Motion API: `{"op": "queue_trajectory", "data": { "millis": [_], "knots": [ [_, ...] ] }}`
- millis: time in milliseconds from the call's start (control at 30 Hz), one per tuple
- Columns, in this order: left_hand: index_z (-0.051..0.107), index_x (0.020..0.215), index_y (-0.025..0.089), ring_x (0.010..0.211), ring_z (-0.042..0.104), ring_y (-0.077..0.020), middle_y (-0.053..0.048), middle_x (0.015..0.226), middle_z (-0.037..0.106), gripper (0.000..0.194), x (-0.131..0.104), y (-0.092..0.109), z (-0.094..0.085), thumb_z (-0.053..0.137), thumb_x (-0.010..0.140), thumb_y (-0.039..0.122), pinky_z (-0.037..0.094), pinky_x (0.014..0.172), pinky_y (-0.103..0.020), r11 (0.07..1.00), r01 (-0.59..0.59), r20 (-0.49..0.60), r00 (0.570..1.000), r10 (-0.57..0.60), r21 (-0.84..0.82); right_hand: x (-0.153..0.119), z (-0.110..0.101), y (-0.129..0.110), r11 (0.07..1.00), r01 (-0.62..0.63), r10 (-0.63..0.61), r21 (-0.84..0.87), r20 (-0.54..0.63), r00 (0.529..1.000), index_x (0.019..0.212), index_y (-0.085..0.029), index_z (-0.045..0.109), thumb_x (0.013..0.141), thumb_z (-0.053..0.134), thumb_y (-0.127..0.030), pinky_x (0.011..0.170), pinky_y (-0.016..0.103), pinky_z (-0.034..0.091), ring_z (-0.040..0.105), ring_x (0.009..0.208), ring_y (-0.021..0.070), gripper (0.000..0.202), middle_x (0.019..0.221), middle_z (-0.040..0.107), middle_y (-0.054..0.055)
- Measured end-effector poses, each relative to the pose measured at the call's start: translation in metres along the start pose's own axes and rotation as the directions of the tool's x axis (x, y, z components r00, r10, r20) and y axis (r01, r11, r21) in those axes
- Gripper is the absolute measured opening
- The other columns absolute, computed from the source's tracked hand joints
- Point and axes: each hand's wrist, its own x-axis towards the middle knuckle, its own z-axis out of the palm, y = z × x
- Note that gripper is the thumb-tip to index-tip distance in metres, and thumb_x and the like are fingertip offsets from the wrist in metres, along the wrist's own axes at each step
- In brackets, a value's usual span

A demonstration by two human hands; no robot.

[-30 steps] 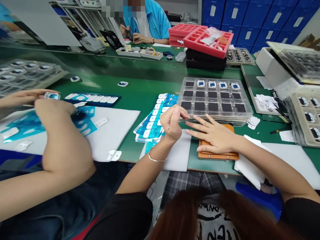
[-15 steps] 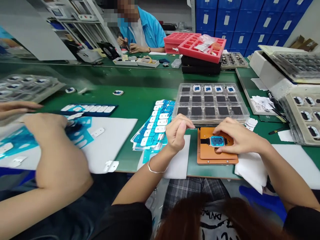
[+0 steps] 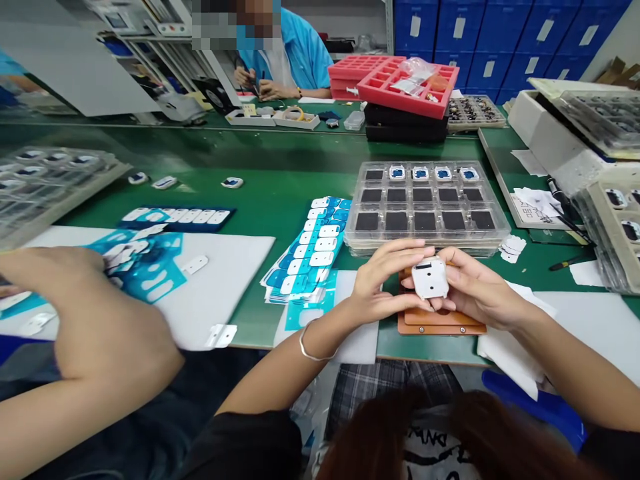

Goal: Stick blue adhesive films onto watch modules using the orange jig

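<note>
Low in the frame's centre, the left hand [image 3: 380,287] and right hand [image 3: 473,293] now grasp a small white part [image 3: 430,278], lifted off the orange fixture [image 3: 440,321] where it sat face-up moments ago, now flipped. Beyond, a clear tray [image 3: 425,203] rests on the green table [image 3: 280,180]; blue bins [image 3: 500,33] fill the upper right

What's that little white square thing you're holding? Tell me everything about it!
The small white part looks like smooth plastic, squarish with rounded corners. A short dark slot sits near its top edge and a tiny dark dot lower down. It is tilted up toward the camera, held between the left hand and right hand, just above the orange fixture.
</note>
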Motion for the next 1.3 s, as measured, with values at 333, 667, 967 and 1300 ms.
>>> {"op": "queue_trajectory", "data": {
  "millis": [333, 667, 967, 1300],
  "knots": [
    [0.048, 0.144, 0.025, 0.105, 0.064, -0.0208, -0.012, 0.116, 0.072, 0.076, 0.001, 0.002, -0.002, 0.076, 0.078, 0.049, 0.058, 0.089, -0.038, 0.999, 0.010, 0.014, 1.000, -0.009, -0.052, -0.002, 0.002, 0.002, 0.526, 0.351, -0.694, -0.774, -0.153, 0.704, 0.095, -0.027, 0.069, 0.088, 0.068, -0.027, 0.072, 0.034, 0.054, 0.061, 0.085, 0.0178, 0.007, 0.098, 0.063, 0.004],
    [0.043, 0.147, 0.028, 0.098, 0.063, -0.0195, -0.009, 0.109, 0.070, 0.078, -0.001, 0.003, -0.006, 0.073, 0.079, 0.054, 0.055, 0.083, -0.035, 0.999, 0.043, 0.099, 0.994, -0.045, 0.021, -0.004, 0.003, -0.001, 0.385, 0.304, -0.717, -0.871, -0.075, 0.693, 0.087, -0.032, 0.079, 0.084, 0.071, -0.030, 0.066, 0.037, 0.054, 0.057, 0.082, 0.0192, 0.008, 0.092, 0.058, 0.006],
    [0.045, 0.145, 0.029, 0.087, 0.060, -0.0177, -0.006, 0.100, 0.070, 0.076, 0.001, 0.005, -0.005, 0.071, 0.079, 0.057, 0.052, 0.076, -0.033, 0.996, 0.022, 0.141, 0.989, -0.034, 0.083, -0.005, 0.000, -0.004, 0.594, 0.296, -0.580, -0.748, -0.144, 0.802, 0.076, -0.024, 0.071, 0.082, 0.076, -0.031, 0.063, 0.032, 0.054, 0.059, 0.079, 0.0158, 0.011, 0.094, 0.057, 0.004],
    [0.052, 0.141, 0.031, 0.111, 0.062, -0.0183, -0.007, 0.114, 0.070, 0.070, -0.002, -0.003, -0.005, 0.076, 0.077, 0.049, 0.061, 0.091, -0.032, 0.955, 0.188, 0.045, 0.982, -0.182, -0.231, -0.018, -0.014, -0.025, 0.529, 0.459, -0.721, -0.714, -0.092, 0.687, 0.082, -0.026, 0.067, 0.087, 0.070, -0.022, 0.078, 0.040, 0.053, 0.063, 0.089, 0.0203, 0.007, 0.094, 0.067, 0.004]
  ]
}}
